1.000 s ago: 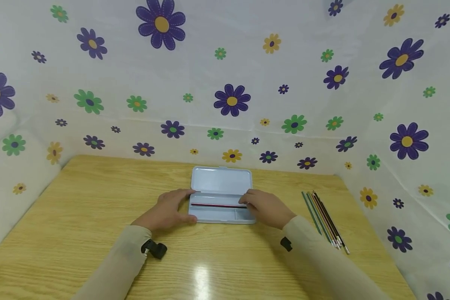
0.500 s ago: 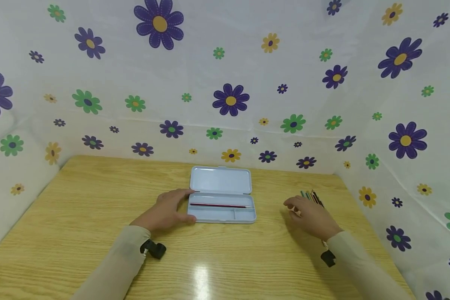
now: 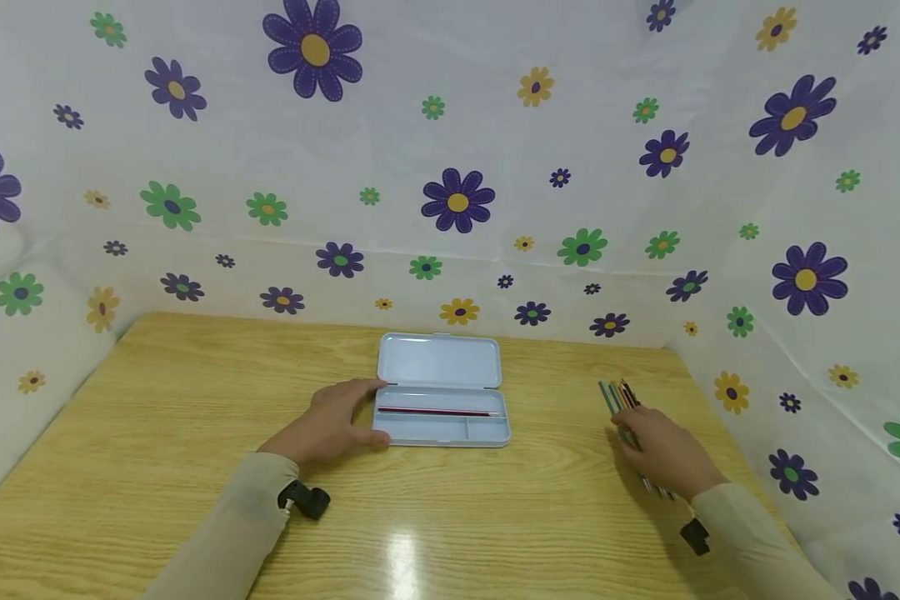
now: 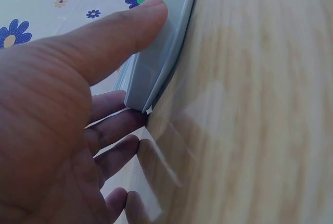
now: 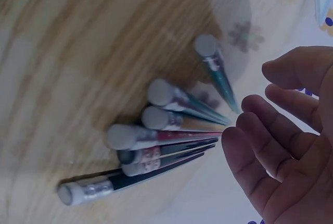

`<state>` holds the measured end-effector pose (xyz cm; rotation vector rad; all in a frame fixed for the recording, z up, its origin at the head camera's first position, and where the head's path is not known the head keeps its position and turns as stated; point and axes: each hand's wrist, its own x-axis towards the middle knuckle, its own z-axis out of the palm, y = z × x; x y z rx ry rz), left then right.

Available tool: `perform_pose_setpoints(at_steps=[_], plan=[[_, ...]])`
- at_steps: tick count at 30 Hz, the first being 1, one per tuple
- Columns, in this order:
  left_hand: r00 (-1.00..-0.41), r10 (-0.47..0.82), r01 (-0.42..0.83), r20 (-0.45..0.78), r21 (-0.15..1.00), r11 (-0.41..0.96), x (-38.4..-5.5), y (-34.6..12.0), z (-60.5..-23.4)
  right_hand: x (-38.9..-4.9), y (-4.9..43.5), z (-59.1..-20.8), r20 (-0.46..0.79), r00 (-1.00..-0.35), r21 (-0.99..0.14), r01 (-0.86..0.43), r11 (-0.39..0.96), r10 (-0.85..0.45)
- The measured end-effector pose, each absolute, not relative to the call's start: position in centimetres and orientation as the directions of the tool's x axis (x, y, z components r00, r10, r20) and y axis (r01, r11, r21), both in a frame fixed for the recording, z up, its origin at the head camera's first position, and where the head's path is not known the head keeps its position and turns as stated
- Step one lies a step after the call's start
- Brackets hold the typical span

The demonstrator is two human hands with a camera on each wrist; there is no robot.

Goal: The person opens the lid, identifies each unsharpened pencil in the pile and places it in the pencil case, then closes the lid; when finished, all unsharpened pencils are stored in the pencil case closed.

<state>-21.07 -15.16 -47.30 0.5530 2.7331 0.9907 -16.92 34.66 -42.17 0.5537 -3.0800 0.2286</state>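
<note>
A pale blue pencil case (image 3: 423,430) lies on the table with its lid (image 3: 438,360) folded back. One dark red pencil (image 3: 437,412) rests lengthwise inside it. My left hand (image 3: 328,423) holds the case's left end, thumb at the front corner and forefinger near the hinge. In the left wrist view the thumb (image 4: 127,34) lies along the case's front side. To the right, my right hand (image 3: 667,450) is over a loose row of pencils (image 5: 140,136), partly hiding them in the head view. Its fingers (image 5: 239,153) are loosely bent beside the pencils, holding nothing.
The wooden table (image 3: 450,517) is bordered at the back and sides by a white flower-patterned cloth (image 3: 390,150). Several pencils show white eraser ends toward the right wrist camera. Small black cameras sit on both wrists.
My right hand has moved from the case's right end over to the pencils on the right, uncovering the pencil inside the case. My left hand stays at the case.
</note>
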Motion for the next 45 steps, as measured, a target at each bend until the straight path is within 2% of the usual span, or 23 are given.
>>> perform_pose_setpoints(at_steps=[15, 20, 29, 37, 45], plan=[[-0.914, 0.403, 0.282, -0.047, 0.642, 0.713, -21.1, -15.2, -47.4, -17.0, 35.1, -42.9, 0.033, -0.945, -0.121, -0.328, 0.937, -0.327], [-0.914, 0.404, 0.281, -0.046, 0.645, 0.71, -21.1, -15.2, -47.4, -16.9, 35.2, -42.8, 0.006, -0.948, -0.148, -0.315, 0.938, -0.317], [-0.913, 0.405, 0.278, -0.047, 0.653, 0.704, -21.1, -15.3, -47.5, -17.3, 34.4, -42.9, -0.051, -0.932, -0.185, -0.345, 0.92, -0.359], [-0.913, 0.406, 0.28, -0.046, 0.654, 0.703, -21.0, -15.2, -47.5, -17.9, 33.7, -43.4, -0.046, -0.898, -0.207, -0.421, 0.883, -0.439], [-0.915, 0.401, 0.277, -0.043, 0.655, 0.703, -20.8, -15.2, -47.2, -17.7, 33.6, -43.2, -0.105, -0.934, -0.25, -0.308, 0.918, -0.342]])
